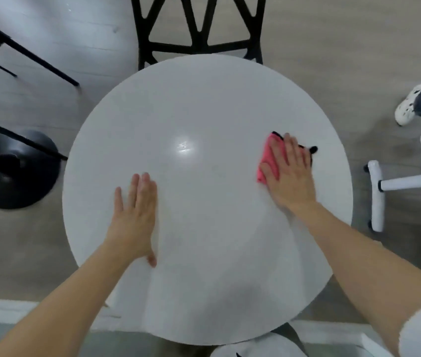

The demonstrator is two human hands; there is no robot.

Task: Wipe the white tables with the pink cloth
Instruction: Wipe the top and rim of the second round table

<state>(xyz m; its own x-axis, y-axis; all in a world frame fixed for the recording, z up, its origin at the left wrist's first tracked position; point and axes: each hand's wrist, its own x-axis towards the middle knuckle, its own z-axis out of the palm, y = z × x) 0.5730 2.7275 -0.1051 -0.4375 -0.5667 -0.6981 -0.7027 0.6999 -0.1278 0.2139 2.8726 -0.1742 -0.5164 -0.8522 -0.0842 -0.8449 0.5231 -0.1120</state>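
One white table (pixel 204 112), one pink cloth (pixel 268 161) beneath flat-fingered right grip (pixel 292 173), flat-fingered left grip (pixel 134 215) on tabletop.

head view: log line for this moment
right hand: pressing pink cloth | left hand: flat on white table | stage: wiping

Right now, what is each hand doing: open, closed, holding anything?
Left hand: open, flat on the white table, holding nothing.
Right hand: open, fingers straight, pressing the pink cloth onto the table.
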